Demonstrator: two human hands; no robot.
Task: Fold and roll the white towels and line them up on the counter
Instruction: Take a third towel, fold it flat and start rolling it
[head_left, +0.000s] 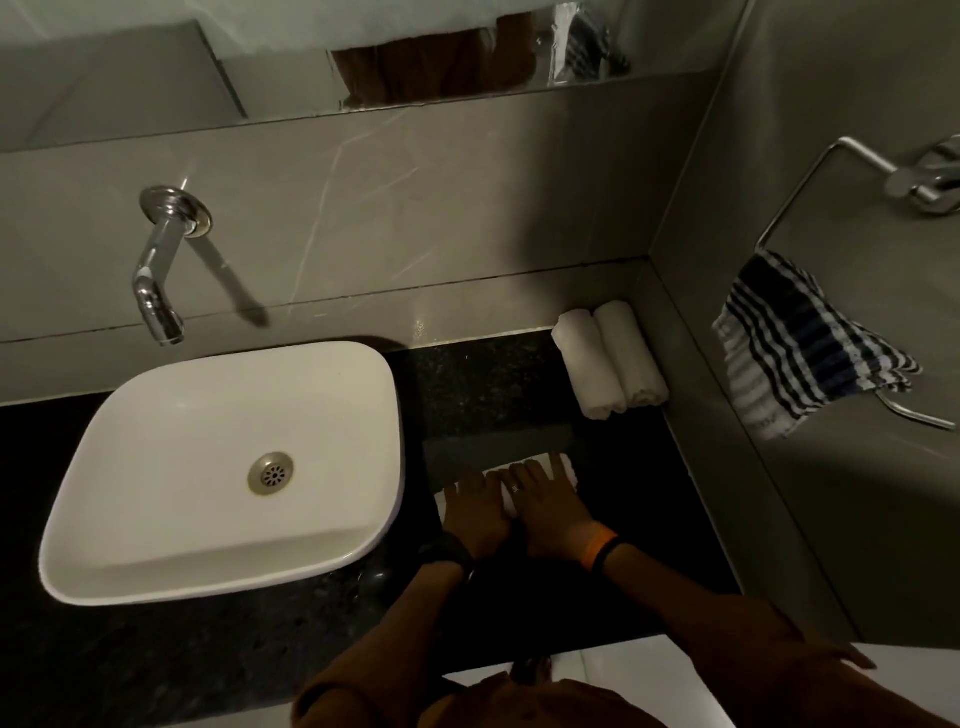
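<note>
Two rolled white towels (609, 359) lie side by side in the back right corner of the dark counter (483, 384), touching each other and the side wall. Nearer to me, a third white towel (496, 478) lies on the counter, mostly hidden under my hands. My left hand (475, 512) presses flat on its left part, fingers spread. My right hand (548, 506), with a ring and an orange and black wristband, presses on its right part. Only the towel's far edge and left corner show.
A white basin (156, 519) stands on the counter's left half, with a chrome wall tap (158, 270) above it. On the right wall a chrome rail (831, 161) carries a blue-and-white checked cloth (800, 343). A mirror (130, 67) runs along the back wall.
</note>
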